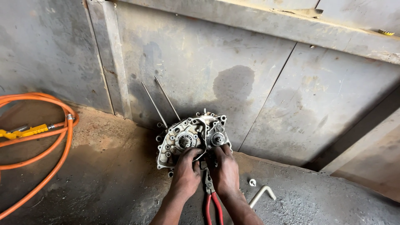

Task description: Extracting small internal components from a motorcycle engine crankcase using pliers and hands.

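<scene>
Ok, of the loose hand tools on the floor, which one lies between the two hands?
The red-handled pliers: they lie between the left hand and right hand, jaws toward the engine case. The bent metal key lies apart, right of the right forearm.

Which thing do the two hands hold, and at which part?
Both the left hand and the right hand grip the lower edge of the metal engine case. Red-handled pliers lie unheld between them.

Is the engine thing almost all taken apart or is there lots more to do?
Done: the engine case lies open, its shafts and bearings bared, and two long studs stick up bare. In hand: the left hand and right hand both press at its lower edge, above red-handled pliers. Left: shafts and bolts still sit in the case, so it looks partway. A bent key lies nearby.
</scene>
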